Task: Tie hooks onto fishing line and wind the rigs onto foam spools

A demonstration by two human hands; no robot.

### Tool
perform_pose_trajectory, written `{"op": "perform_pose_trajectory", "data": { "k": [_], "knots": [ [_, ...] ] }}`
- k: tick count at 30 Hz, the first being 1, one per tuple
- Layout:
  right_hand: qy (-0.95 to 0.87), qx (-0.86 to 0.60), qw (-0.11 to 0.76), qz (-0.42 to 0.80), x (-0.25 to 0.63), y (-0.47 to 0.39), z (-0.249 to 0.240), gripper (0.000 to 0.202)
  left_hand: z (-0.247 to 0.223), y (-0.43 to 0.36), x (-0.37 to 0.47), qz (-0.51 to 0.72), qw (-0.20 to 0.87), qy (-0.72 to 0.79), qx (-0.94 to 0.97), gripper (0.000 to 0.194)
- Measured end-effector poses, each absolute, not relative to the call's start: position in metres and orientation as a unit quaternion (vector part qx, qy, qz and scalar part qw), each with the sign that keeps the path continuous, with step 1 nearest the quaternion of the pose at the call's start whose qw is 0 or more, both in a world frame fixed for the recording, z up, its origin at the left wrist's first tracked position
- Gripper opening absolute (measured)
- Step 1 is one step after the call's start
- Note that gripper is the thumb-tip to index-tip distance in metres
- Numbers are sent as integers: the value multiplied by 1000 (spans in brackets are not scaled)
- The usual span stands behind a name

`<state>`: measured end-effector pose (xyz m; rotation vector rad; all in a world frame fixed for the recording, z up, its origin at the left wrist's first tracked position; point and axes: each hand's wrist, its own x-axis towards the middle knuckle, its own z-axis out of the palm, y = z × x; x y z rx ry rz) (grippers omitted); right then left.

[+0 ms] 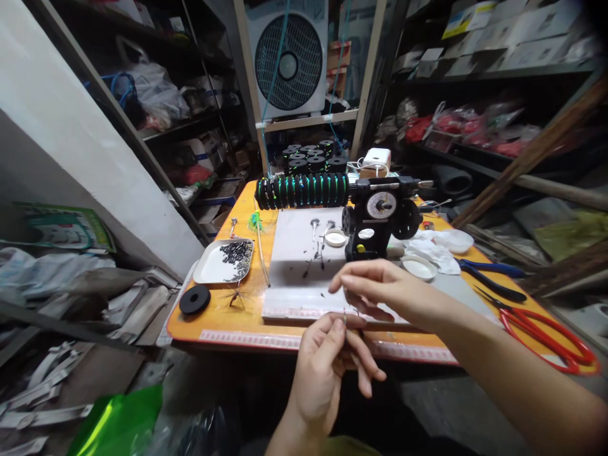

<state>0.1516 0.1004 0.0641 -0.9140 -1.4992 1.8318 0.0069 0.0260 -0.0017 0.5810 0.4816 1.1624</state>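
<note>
My left hand (pixel 327 364) is in front of the table edge, thumb and index finger pinched on something tiny and thin that I cannot make out. Its other fingers curl loosely below. Just above it, my right hand (pixel 375 288) reaches in from the right, with bent fingers drawn together; anything between them is too small to name. Behind the hands lies a pale board (pixel 289 272) with small dark pieces (pixel 313 259) scattered on it. A black machine (pixel 382 215) bears a row of spools (pixel 301 191) wound with green line.
On the orange table (pixel 247 326), a white tray (pixel 204 269) of small black parts and a black foam spool (pixel 194 299) lie left. Blue-handled pliers (pixel 494 272) and red-handled scissors (pixel 551 339) lie right. A box fan (pixel 289 60) stands behind, between loaded shelves.
</note>
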Motion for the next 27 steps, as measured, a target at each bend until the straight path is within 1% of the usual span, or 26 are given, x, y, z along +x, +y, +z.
{"op": "perform_pose_trajectory", "data": {
  "k": [2, 4, 10, 19, 24, 27],
  "knots": [
    [-619, -354, 258, 651, 156, 91, 57, 30, -3, 23, 4, 537, 763, 228, 277, 26],
    [-643, -356, 252, 630, 158, 85, 51, 31, -4, 20, 2, 533, 762, 230, 286, 25],
    [-606, -371, 308, 632, 153, 75, 39, 34, -6, 7, 0, 558, 746, 231, 279, 17],
    [-548, -362, 337, 675, 145, 70, 32, 37, -6, 8, 0, 558, 758, 213, 262, 19],
    [-553, -374, 352, 656, 145, 69, 34, 36, -4, 11, -1, 538, 765, 218, 280, 14],
    [-566, -383, 352, 639, 147, 69, 36, 35, -5, 14, -2, 530, 764, 210, 302, 19]
  ]
}}
